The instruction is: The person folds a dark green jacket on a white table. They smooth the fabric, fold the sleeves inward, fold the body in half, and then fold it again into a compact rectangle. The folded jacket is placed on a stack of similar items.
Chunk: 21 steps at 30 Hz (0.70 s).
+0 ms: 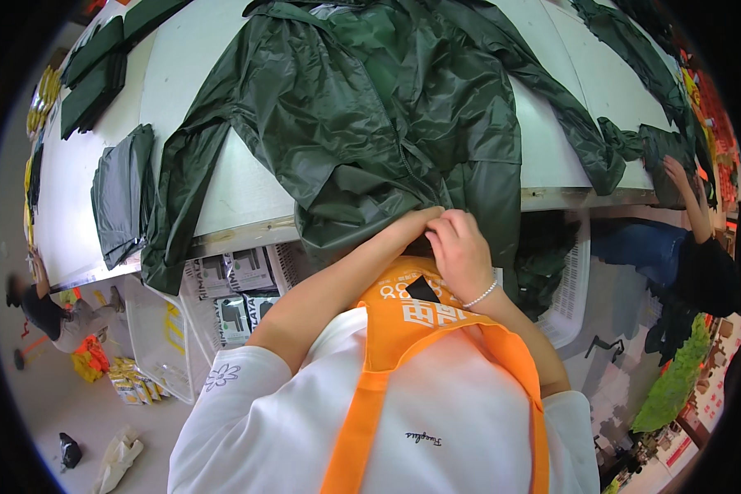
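Observation:
A dark green rain jacket (pixel 329 107) lies spread on the white table, its front facing up, sleeves out to both sides and its hem hanging over the near edge. Its front zip (pixel 405 160) runs down to the hem, where both my hands meet. My left hand (pixel 422 217) is closed on the jacket at the zip's lower end; its fingertips are partly hidden. My right hand (pixel 463 251), with a beaded bracelet on the wrist, touches the left one, its fingers curled in a pinch at the same spot. Whatever small part lies between them is covered.
Folded dark garments (pixel 123 193) lie on the table (pixel 247 177) to the left, with darker stacks (pixel 95 90) behind. White crates (pixel 158 333) with packets and cloth stand below the edge. Other people work at far left (pixel 49 309) and right (pixel 696 263).

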Tool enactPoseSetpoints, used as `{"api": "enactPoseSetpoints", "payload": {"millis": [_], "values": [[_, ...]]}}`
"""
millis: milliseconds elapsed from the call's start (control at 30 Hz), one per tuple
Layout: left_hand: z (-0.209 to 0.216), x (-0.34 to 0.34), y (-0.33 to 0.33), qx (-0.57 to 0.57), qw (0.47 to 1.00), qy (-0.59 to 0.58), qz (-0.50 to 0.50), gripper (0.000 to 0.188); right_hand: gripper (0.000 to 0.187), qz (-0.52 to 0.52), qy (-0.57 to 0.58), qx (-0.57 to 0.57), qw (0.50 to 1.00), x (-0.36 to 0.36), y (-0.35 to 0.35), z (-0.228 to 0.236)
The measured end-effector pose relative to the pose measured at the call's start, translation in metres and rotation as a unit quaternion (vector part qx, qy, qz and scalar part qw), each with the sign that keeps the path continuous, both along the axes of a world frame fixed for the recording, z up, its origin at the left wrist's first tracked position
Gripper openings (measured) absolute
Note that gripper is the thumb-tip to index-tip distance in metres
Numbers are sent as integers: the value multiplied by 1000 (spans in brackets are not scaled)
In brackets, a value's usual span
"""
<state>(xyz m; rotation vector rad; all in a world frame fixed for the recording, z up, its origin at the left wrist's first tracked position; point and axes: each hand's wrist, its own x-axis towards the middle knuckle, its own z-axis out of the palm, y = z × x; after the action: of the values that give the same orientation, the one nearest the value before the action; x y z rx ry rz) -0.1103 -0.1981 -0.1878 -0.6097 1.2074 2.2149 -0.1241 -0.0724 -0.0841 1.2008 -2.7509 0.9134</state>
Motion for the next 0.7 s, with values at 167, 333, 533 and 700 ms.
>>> {"api": "enactPoseSetpoints", "payload": {"millis": [167,333,533,700], "values": [[15,-10,1,-68,994,-55,65,19,14,-149,-181,95,967,12,-5,-22],[-1,-4,3,-23,993,-109,40,21,17,-217,-175,77,957,10,24,-28],[18,0,0,-41,992,-119,18,24,20,-172,-198,147,954,5,23,-34],[14,4,4,-81,994,-61,43,30,14,-171,-169,103,965,6,12,-33]]}}
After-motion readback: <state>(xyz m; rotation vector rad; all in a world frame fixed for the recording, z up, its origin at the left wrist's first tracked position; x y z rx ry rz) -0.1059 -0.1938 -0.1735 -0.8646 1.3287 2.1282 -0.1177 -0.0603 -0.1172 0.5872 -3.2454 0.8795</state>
